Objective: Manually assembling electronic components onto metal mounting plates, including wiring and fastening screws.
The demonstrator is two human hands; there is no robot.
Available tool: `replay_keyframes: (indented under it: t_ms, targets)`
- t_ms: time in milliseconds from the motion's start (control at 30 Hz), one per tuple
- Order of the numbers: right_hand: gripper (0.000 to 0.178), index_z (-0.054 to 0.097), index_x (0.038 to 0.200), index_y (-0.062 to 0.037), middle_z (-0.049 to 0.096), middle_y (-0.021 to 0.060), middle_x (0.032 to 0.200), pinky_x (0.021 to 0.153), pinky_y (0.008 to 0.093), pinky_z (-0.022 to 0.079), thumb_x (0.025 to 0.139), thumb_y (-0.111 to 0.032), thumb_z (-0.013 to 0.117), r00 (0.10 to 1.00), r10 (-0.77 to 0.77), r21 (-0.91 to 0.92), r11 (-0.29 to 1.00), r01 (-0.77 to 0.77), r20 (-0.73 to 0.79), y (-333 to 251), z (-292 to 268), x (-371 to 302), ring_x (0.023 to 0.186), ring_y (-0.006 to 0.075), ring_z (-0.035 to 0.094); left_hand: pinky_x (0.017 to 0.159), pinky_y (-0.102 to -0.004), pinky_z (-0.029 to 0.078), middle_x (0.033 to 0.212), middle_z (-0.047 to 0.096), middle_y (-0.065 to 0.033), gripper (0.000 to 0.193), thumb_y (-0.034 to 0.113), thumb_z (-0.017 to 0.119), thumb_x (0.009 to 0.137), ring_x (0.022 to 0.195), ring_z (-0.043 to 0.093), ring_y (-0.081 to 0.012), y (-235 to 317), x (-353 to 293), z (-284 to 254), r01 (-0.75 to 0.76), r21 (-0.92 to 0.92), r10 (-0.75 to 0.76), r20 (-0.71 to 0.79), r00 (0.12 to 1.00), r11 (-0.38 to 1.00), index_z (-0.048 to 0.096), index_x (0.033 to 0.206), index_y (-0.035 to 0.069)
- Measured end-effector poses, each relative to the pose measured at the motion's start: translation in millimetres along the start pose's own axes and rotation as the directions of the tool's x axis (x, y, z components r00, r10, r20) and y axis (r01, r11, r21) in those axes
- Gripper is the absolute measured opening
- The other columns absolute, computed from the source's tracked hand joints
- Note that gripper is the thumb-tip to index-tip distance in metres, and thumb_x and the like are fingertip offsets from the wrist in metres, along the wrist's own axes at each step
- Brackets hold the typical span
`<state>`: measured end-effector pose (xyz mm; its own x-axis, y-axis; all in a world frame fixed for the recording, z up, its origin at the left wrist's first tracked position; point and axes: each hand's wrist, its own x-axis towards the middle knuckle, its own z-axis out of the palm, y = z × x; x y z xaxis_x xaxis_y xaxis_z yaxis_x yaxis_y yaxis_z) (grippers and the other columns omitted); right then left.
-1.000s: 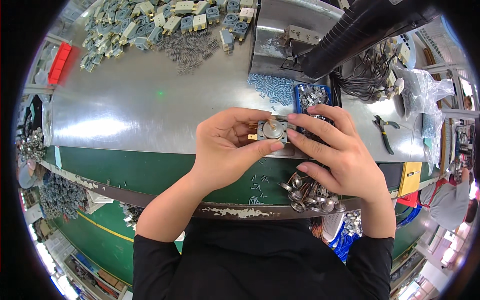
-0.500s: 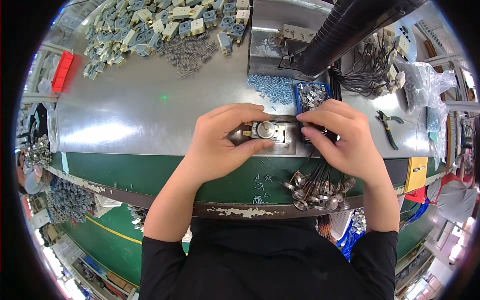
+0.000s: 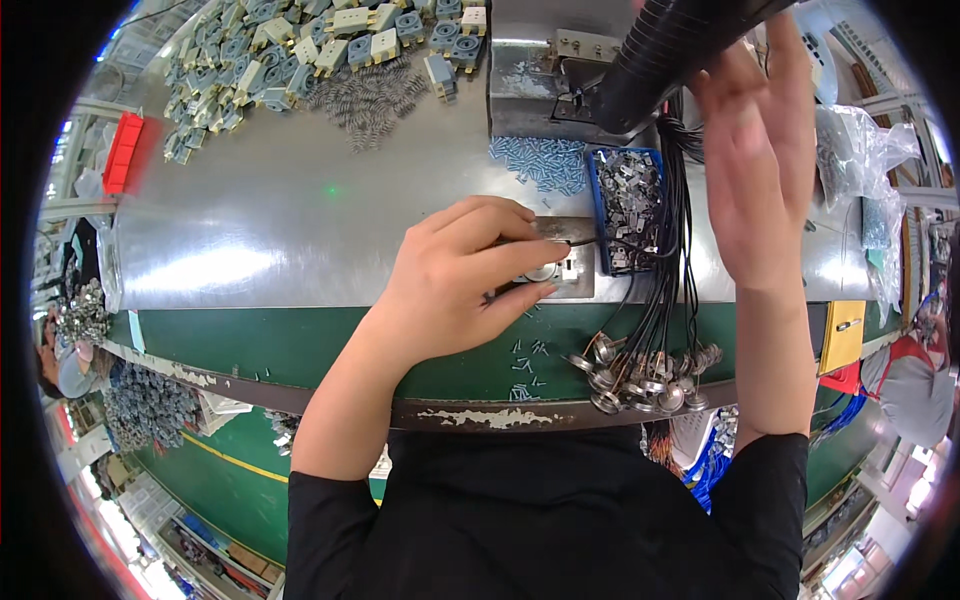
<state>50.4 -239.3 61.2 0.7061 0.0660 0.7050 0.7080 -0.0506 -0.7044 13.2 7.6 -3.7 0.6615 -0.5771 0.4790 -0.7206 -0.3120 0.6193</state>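
Left hand: the left hand [image 3: 450,272] is closed around a small part with a round metal cap [image 3: 541,272], with the thumb on its near side and the fingers on its far side and over it.
Part in work: it rests at a metal plate [image 3: 577,287] on the silver tabletop [image 3: 270,220], just left of the blue tray; the fingers hide much of it, and a pale piece shows at its right end.
Right hand: the right hand [image 3: 757,185] is raised near the thick black tube [image 3: 652,68], with its fingers stretched away from the body; it is blurred and the tube covers some of it, so I cannot tell if it grips something.
Blue tray: the blue tray [image 3: 599,212] contains many small metal pieces [image 3: 630,190].
Black cables: the bundle of black cables [image 3: 683,240] passes along the right side of the tray, down to a cluster of round metal caps [image 3: 650,382] at the near edge.
Screws: a heap of bluish screws [image 3: 540,163] lies behind the plate; other small screws [image 3: 522,390] are scattered on the green strip [image 3: 250,338].
Far left: grey and white blocks [image 3: 270,60] are spread in a big pile, with thin springs [image 3: 365,100] beside them.
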Motion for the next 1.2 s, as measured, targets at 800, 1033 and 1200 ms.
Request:
replay_keyframes:
  t_ms: [800,1033,1200]
  targets:
    - [0.024,0.073,0.098,-0.0012,0.07,0.0127,0.093,0.076,0.0407,0.055,0.078,-0.008,0.084,0.608,0.366,-0.404,0.911,-0.079,0.705,-64,12,-74,0.087,0.0332,0.067,0.078,-0.0378,0.06,0.102,0.074,-0.0049,0.037,0.018,0.088,0.076,0.092,0.073,-0.0263,-9,-9,4,-0.199,0.182,0.214,-0.07,0.974,0.963,0.077,0.111,0.011]
    - [0.014,0.068,0.082,-0.0049,0.062,0.0064,0.081,0.074,0.0407,0.056,0.072,-0.009,0.077,0.379,0.365,-0.466,0.857,0.221,0.85,-88,61,-63,0.082,0.0274,0.066,0.079,-0.0375,0.06,0.104,0.078,-0.0089,0.04,0.017,0.09,0.078,0.095,0.075,-0.0288,-12,-17,5,-0.071,0.016,0.073,-0.133,0.988,0.997,0.078,0.116,0.008]
    - [0.009,0.066,0.077,-0.0068,0.063,0.0064,0.081,0.075,0.0388,0.058,0.07,-0.011,0.071,0.302,0.419,-0.512,0.765,0.39,0.856,-74,80,-76,0.085,0.0258,0.068,0.081,-0.0366,0.06,0.106,0.078,-0.0098,0.043,0.017,0.09,0.078,0.096,0.075,-0.0285,-16,-23,6,0.003,-0.099,-0.018,-0.149,0.989,0.995,0.078,0.118,0.007]
